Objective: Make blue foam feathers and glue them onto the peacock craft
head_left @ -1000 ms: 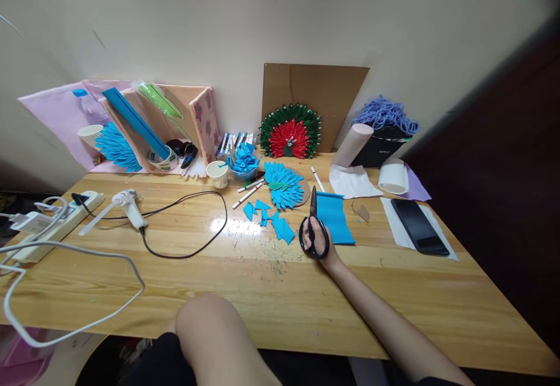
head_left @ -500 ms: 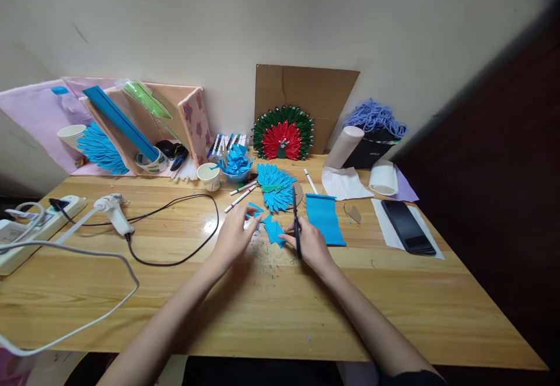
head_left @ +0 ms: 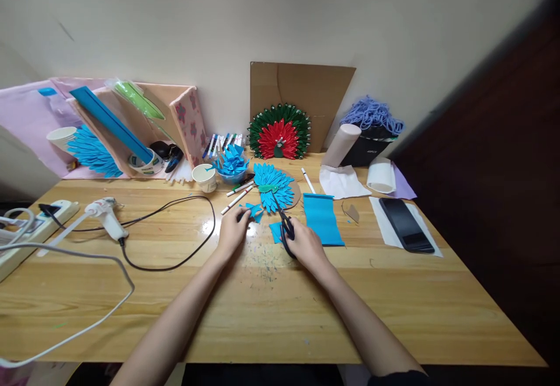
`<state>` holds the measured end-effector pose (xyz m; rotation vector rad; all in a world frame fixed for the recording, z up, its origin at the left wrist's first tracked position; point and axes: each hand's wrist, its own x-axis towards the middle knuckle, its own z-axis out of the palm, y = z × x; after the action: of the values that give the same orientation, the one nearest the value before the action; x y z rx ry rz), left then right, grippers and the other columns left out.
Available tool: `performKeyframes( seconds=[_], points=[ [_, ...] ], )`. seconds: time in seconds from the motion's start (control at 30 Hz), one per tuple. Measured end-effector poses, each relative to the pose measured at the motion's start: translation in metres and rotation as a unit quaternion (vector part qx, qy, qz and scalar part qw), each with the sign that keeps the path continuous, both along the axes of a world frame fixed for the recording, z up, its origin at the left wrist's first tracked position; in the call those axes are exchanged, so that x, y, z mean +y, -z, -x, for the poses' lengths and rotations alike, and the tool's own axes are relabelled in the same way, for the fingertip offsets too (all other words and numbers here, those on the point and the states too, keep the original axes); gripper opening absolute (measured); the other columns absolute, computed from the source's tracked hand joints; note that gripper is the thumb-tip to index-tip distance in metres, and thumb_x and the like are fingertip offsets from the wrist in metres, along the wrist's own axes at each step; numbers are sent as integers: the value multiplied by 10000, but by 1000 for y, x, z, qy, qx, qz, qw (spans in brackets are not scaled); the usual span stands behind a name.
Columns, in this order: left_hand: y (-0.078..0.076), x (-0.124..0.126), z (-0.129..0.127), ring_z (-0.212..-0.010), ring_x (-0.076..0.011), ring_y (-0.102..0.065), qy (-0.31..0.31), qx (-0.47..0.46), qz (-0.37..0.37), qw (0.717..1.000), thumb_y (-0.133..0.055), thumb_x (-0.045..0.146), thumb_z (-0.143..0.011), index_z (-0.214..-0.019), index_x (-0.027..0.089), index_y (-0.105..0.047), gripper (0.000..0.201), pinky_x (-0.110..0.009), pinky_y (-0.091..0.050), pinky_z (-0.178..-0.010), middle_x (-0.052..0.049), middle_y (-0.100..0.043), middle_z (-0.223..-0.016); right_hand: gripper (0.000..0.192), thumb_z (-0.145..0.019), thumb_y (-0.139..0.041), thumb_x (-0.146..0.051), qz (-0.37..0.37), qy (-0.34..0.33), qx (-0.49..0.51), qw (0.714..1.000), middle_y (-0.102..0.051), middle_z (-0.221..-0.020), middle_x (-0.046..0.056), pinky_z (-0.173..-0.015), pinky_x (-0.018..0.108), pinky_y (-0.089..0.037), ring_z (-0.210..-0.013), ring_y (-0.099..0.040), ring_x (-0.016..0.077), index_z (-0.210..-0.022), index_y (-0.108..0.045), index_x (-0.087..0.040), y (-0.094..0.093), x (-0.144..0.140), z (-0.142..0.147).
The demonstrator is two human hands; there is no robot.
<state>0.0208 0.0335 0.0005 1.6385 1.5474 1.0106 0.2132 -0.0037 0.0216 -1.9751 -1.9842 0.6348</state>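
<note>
Black scissors (head_left: 286,226) are in my right hand (head_left: 307,246), blades pointing up and left toward the blue feathered paper piece (head_left: 280,190). My right hand is closed round the handles. A blue paper scrap (head_left: 275,232) lies beside the scissors, partly covered by them. To the left, my left hand (head_left: 231,231) has its fingers closed at some small blue paper pieces (head_left: 255,211); the fingertips are partly hidden. The feathered piece has a green shape on top and rests on a round cardboard base (head_left: 296,195). A blue crepe paper sheet (head_left: 324,221) lies right of my right hand.
A bowl of blue paper pieces (head_left: 231,164), a paper cup (head_left: 205,178) and markers (head_left: 237,199) stand or lie behind my left hand. A glue gun (head_left: 106,218) with its cord is at left. A phone (head_left: 406,225) lies at right. A red and green peacock (head_left: 279,132) leans on cardboard.
The scissors have swung from upright to a leftward tilt in my right hand. My left hand has drawn slightly left with blue pieces, away from the scrap by the scissors.
</note>
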Motion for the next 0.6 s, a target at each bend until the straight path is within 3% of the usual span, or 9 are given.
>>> performKeyframes(
  seconds=[0.13, 0.23, 0.4, 0.6],
  points=[
    [-3, -1, 3, -863, -200, -593, -4, -12, -10, 1000, -436, 346, -836, -826, 163, -658, 288, -301, -430, -777, -68, -671, -905, 103, -728, -573, -207, -5, 2, 40, 999, -655, -784, 16, -532, 216, -300, -728, -605, 181, -819, -527, -217, 1, 0, -7],
    [-5, -1, 2, -918, -199, -569, -12, 19, -59, 998, -470, 329, -822, -779, 179, -677, 259, -313, -410, -838, -67, -655, -924, 86, -728, -563, -215, -13, 1, 67, 998, -653, -780, 12, -546, 213, -327, -737, -605, 180, -806, -528, -218, 2, 0, -8],
    [-10, -3, 3, -918, -204, -541, -75, 50, -119, 989, -521, 358, -796, -747, 192, -678, 234, -328, -417, -829, -71, -609, -898, 40, -749, -528, -228, -30, -6, 97, 995, -652, -779, 12, -565, 213, -351, -729, -606, 172, -787, -522, -216, 8, 0, -6],
    [-13, -7, 4, -655, -161, -571, -85, -60, -20, 994, -512, 440, -780, -817, 155, -654, 320, -262, -456, -571, -32, -603, -694, 53, -760, -513, -268, -43, 4, 84, 996, -657, -748, 9, -559, 221, -345, -712, -613, 182, -764, -534, -219, 14, 1, -3]
  ],
)
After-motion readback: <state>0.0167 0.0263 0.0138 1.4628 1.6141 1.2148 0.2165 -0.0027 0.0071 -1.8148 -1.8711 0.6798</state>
